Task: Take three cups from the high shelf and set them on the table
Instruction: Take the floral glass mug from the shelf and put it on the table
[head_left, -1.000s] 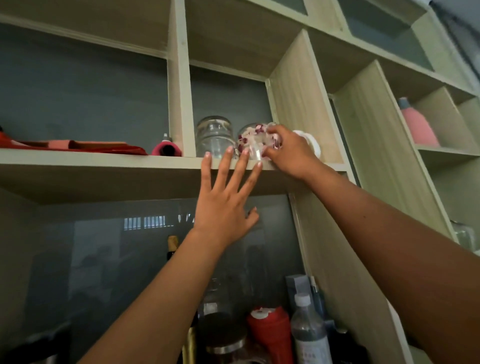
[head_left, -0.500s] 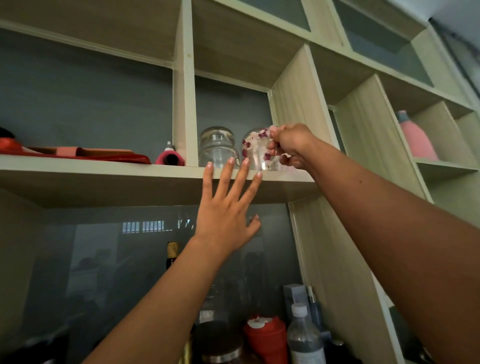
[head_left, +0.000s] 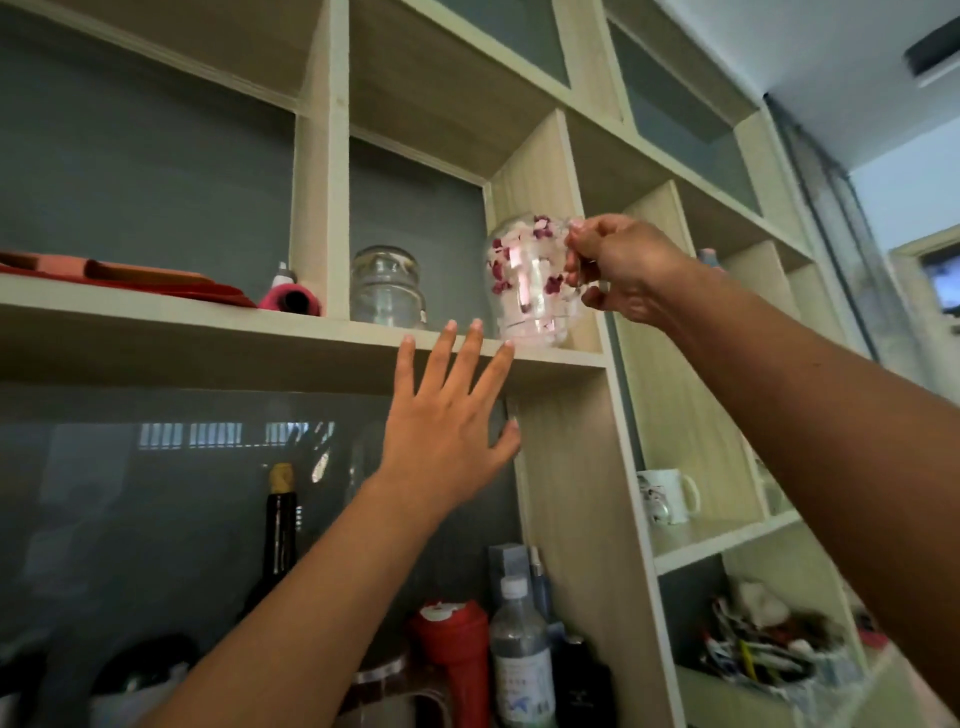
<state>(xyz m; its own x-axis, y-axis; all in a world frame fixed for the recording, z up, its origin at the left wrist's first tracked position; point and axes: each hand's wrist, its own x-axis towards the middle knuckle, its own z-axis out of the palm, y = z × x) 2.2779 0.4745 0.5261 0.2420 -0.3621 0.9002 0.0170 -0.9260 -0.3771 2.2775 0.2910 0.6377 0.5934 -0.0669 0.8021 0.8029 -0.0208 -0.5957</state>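
Your right hand has its fingers hooked tight through the flowered glass cup's handle, just off the high shelf, while your left hand spreads wide below it, probably as a catcher.

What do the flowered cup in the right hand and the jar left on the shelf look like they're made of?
Flowered cup: looks like clear glass, glossy, since the shelf wall shows through between the purple and pink petal prints; hard clear plastic can't be ruled out. The right hand grips its handle side. Jar: clear glass by the look, thick walls with bright highlights and a see-through body.
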